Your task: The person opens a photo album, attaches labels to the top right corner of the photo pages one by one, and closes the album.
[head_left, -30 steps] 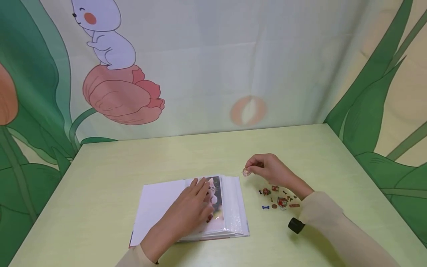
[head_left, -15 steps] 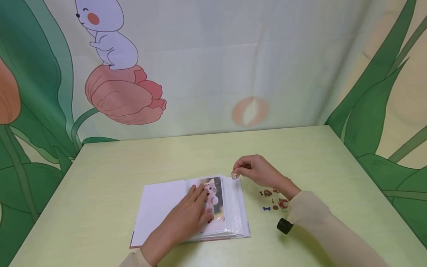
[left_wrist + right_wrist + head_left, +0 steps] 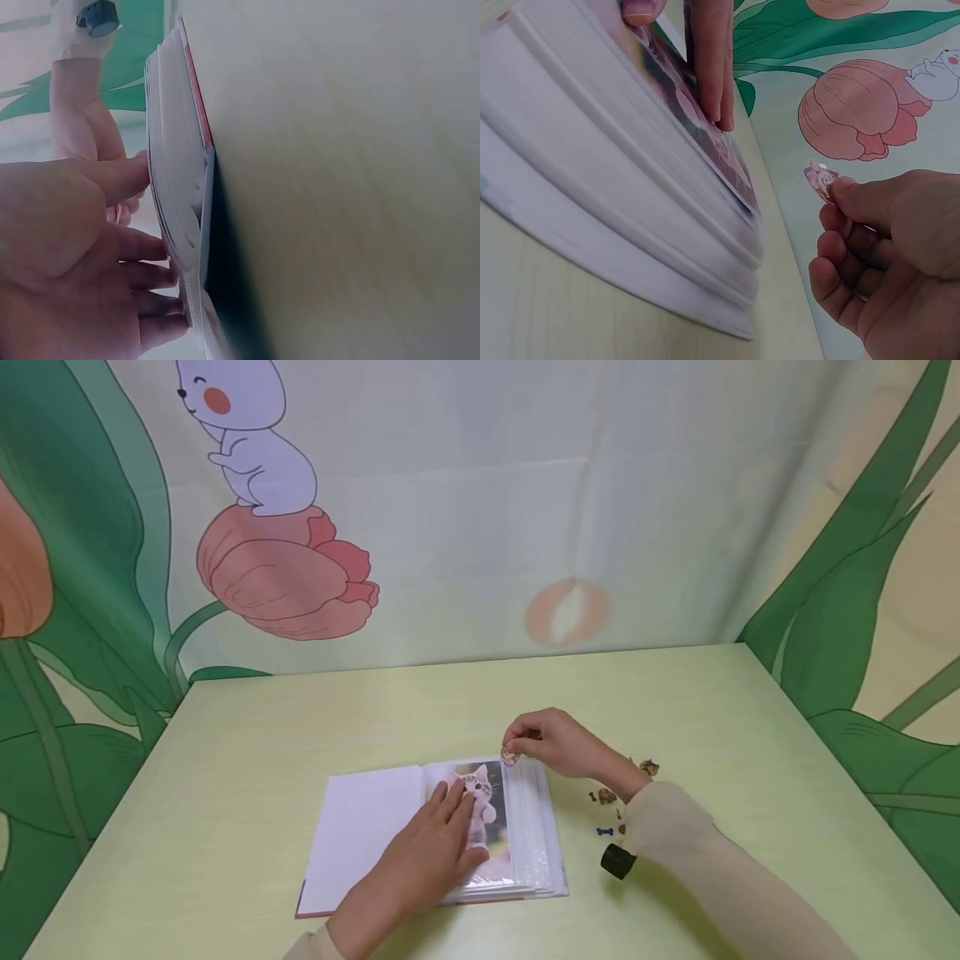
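Note:
A photo album (image 3: pixel 367 827) lies spread on the table, with a kitten photo (image 3: pixel 491 835) in the sleeve of its right-hand page. My left hand (image 3: pixel 431 843) rests on that page with straight fingers, covering part of the photo's left side. In my right hand (image 3: pixel 555 745) a small sticker (image 3: pixel 510 755) is pinched between thumb and finger, near the page's upper right corner. The right wrist view shows the sticker (image 3: pixel 821 182) as a small colourful cutout, apart from the album's stacked pages (image 3: pixel 630 135). From the left wrist view, the album's thick page edges (image 3: pixel 176 142) show beside my palm.
Several small stickers lie on the table to the right, such as a blue bone sticker (image 3: pixel 605 832) and a brown one (image 3: pixel 648 767); my right forearm hides some. A black wrist camera (image 3: pixel 618 861) hangs under the right sleeve. A printed curtain (image 3: pixel 465 527) stands behind the table (image 3: pixel 247 727).
My right hand has moved left with the sticker, from right of the album to above the page's upper right corner. My left hand has shifted slightly, staying on the photo page.

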Tool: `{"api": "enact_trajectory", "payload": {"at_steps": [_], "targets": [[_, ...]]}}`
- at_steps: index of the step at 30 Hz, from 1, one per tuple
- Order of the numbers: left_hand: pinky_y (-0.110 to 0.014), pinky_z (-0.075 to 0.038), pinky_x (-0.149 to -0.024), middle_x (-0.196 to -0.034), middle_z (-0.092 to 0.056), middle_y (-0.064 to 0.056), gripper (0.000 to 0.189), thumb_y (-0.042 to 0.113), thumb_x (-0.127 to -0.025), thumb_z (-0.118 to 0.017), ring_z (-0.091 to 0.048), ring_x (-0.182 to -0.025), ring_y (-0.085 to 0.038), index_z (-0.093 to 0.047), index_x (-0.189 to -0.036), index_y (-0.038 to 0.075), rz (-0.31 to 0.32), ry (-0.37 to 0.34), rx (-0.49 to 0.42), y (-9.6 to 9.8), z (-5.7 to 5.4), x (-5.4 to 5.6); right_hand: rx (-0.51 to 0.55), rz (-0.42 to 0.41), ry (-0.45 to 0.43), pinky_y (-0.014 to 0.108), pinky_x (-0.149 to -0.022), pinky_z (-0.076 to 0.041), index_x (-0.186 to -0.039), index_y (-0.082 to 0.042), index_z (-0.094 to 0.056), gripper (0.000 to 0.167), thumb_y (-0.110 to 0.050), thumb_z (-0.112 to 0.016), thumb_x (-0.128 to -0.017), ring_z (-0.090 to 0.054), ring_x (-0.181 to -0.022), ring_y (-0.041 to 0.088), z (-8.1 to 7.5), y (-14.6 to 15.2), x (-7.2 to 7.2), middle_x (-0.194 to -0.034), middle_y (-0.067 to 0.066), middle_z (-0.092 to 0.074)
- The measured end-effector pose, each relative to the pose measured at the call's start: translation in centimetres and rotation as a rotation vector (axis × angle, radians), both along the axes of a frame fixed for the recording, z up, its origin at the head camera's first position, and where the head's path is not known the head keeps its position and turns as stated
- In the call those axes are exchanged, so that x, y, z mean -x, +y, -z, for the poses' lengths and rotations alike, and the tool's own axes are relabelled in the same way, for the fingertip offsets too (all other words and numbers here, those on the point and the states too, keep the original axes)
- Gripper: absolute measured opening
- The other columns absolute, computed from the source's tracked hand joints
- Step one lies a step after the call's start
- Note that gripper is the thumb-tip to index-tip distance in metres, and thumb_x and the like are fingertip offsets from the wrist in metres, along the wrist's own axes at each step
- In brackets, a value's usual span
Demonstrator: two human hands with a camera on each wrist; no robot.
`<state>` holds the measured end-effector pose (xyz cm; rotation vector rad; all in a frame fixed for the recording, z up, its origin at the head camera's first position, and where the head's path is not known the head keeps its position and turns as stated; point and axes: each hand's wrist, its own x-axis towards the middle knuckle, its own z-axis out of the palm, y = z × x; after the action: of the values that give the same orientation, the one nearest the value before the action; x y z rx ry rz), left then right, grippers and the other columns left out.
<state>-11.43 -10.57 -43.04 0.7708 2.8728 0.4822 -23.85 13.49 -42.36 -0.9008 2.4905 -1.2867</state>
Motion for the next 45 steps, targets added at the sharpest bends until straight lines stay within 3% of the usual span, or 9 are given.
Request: {"api": "enact_trajectory", "payload": {"at_steps": [12,21,45], "targets": [[-0.05,-0.028,-0.121,-0.161,-0.032,-0.03,0.07,0.036,-0.103,-0.063,-0.025,-0.151,-0.047,-0.042,-0.151,-0.01,0.03,0.019,0.055,0.2,0.2,0.0,-0.046,-0.072,0.003,0.027,-0.076,-0.051,-0.097,-0.007,-0.076,0.012,-0.007,-0.065,-0.102,-0.06,-0.083,0.012,0.6,-1.9,1.3,-0.09,-0.003,-0.072],[-0.053,-0.032,-0.119,-0.158,-0.036,-0.031,0.069,0.035,-0.102,-0.064,-0.029,-0.149,-0.048,-0.044,-0.149,-0.011,0.043,0.039,0.059,0.7,0.0,-0.1,-0.129,-0.065,0.031,0.024,-0.075,-0.047,-0.093,-0.009,-0.076,0.014,-0.006,-0.065,-0.101,-0.056,-0.08,0.009,1.2,-2.5,1.3,-0.086,-0.006,-0.07],[-0.053,-0.031,-0.12,-0.159,-0.035,-0.031,0.069,0.035,-0.102,-0.064,-0.029,-0.149,-0.048,-0.044,-0.15,-0.01,0.028,0.031,0.093,0.4,-0.1,0.1,-0.148,-0.089,0.047,0.022,-0.072,-0.045,-0.092,-0.007,-0.076,0.013,-0.005,-0.066,-0.1,-0.055,-0.077,0.007,1.6,-3.5,1.6,-0.083,-0.004,-0.069]]}}
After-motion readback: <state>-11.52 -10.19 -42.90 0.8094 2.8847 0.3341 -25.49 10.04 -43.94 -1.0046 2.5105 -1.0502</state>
